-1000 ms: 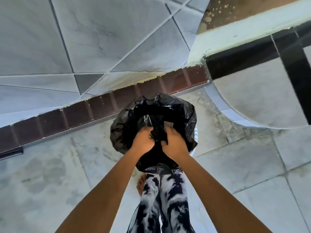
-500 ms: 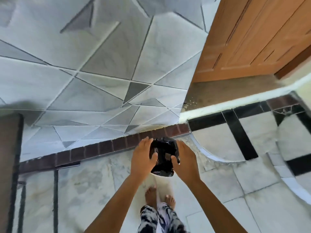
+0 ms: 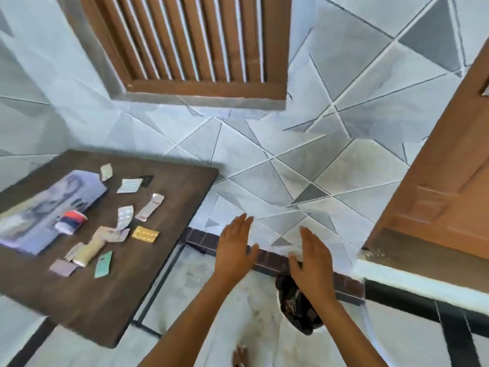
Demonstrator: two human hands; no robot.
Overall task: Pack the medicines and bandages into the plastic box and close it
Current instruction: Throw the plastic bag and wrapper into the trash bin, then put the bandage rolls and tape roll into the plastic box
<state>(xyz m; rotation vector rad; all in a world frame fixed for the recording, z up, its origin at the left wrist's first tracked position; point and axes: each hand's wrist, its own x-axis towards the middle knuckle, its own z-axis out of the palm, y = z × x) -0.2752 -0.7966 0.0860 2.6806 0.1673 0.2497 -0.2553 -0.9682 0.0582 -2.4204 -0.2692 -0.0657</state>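
Note:
A dark wooden table (image 3: 111, 295) stands at the left. On it lie several blister packs, among them an orange one (image 3: 145, 234), a white one (image 3: 128, 185) and a green one (image 3: 103, 264). A beige bandage roll (image 3: 88, 251) and a red-and-blue roll (image 3: 71, 221) lie beside a pale plastic box (image 3: 39, 207). My left hand (image 3: 235, 247) and my right hand (image 3: 312, 258) hover open in front of me, right of the table, holding nothing.
A bin lined with a black bag (image 3: 297, 311) stands on the floor under my right forearm. A wooden door (image 3: 436, 197) is at the right. A louvred wooden window (image 3: 195, 46) sits in the tiled wall above. My foot (image 3: 239, 357) shows below.
Both hands have let go of the black bag and risen, fingers spread. The view has swung up and left, bringing the table with the medicines into sight.

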